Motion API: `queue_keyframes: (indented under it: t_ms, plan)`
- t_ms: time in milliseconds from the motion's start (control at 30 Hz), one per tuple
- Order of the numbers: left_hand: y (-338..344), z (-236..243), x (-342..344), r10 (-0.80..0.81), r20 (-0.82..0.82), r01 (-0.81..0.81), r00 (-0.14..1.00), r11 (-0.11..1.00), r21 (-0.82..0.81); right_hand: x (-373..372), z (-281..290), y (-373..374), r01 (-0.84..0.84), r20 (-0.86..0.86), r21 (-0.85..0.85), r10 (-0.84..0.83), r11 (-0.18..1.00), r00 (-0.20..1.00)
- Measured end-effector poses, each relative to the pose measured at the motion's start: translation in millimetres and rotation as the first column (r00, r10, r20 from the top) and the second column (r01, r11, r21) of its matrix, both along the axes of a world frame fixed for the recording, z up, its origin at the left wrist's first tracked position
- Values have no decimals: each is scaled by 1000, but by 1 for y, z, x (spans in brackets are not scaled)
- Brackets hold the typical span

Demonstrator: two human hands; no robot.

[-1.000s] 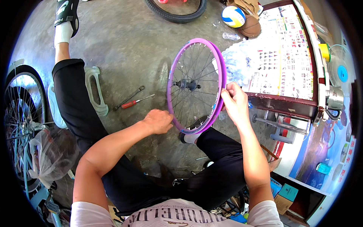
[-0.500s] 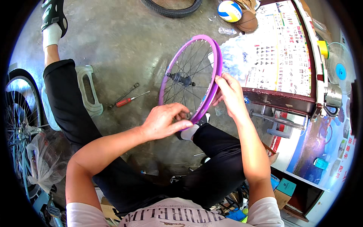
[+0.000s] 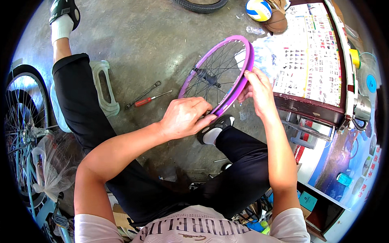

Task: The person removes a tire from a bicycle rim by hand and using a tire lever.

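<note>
A purple bicycle wheel (image 3: 249,60) without a tyre is held up, tilted, between my two hands. Dark spokes run from its rim to a black hub (image 3: 208,77). My left hand (image 3: 187,116) grips the rim's lower edge, thumb on the near side and fingers bent at the spoke side. On the rim's right side my right hand (image 3: 258,90) is closed, with the thumb on top and the fingertips behind. On the floor left of the wheel lie a red-handled screwdriver (image 3: 146,101) and a metal wrench (image 3: 142,95).
At the right stands a dark red cabinet (image 3: 306,106) with a printed sheet on top. A volleyball (image 3: 258,10), a brown basketball (image 3: 276,21) and a plastic bottle (image 3: 255,30) lie beyond. A light plastic stool (image 3: 106,87) and a bicycle (image 3: 30,150) are at the left.
The wheel and both hands appear slightly further right, along with the whole scene. My left hand has turned more knuckles-up, its fingers closer on the rim.
</note>
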State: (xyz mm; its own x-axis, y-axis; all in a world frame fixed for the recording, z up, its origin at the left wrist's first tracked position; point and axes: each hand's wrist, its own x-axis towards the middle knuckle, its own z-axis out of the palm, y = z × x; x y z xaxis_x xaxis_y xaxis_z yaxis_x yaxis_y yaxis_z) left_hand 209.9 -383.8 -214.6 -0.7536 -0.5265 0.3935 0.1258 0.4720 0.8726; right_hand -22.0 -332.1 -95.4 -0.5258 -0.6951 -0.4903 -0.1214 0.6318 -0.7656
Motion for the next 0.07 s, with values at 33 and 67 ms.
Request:
queue_keyframes:
  t_ms: [33,67]
  plan:
    - [0,1,0,-23,6,23,1000,999,-30,-2,0,2,6,-2,-6,-6,1000,1000]
    - [-1,2,1,-46,13,47,999,997,-60,-8,-2,6,7,12,2,-7,1000,1000]
